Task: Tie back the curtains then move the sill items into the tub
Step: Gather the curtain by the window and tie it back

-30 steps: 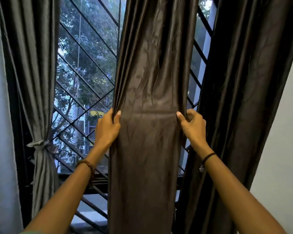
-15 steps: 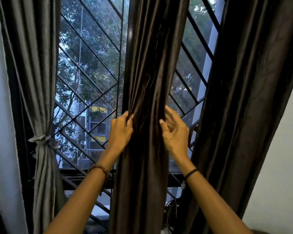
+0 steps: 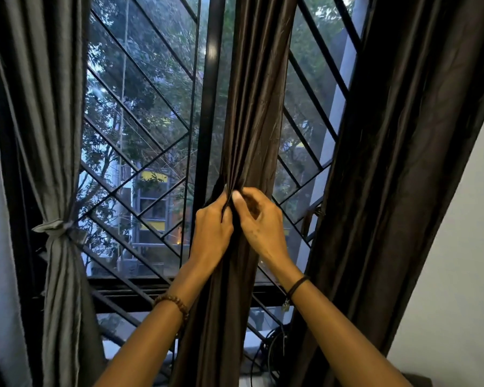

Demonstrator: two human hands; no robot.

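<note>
Curtain (image 3: 252,113): dark brown, glossy, creased; hangs down the middle of the window, bunched into a narrow column of folds where the hands meet, looser below.
Left hand (image 3: 211,233): clamped on the curtain's left side, fingers curled into the folds, thumb up against the cloth.
Right hand (image 3: 259,219): clamped on the curtain's right side, thumb pressing the folds, touching the left hand at the pinch.
Wrists: a bead bracelet (image 3: 176,303) on the left, a thin black band (image 3: 298,284) with a small charm on the right.
Right curtain (image 3: 397,163): same dark brown cloth, hanging loose and wide along the right edge of the window, just beside the white wall (image 3: 464,247).
Grey curtain (image 3: 48,135): at the left, gathered and cinched by a grey tie (image 3: 55,226), its lower part falling straight.
Window: glass behind a black grille (image 3: 140,74) of slanted bars; a black upright (image 3: 210,93) runs just left of the held curtain.
Outside: trees and a building with yellow panels.
Sill (image 3: 260,353): mostly hidden by the curtain and forearms; some dark cables show at lower right, other items cannot be made out.
</note>
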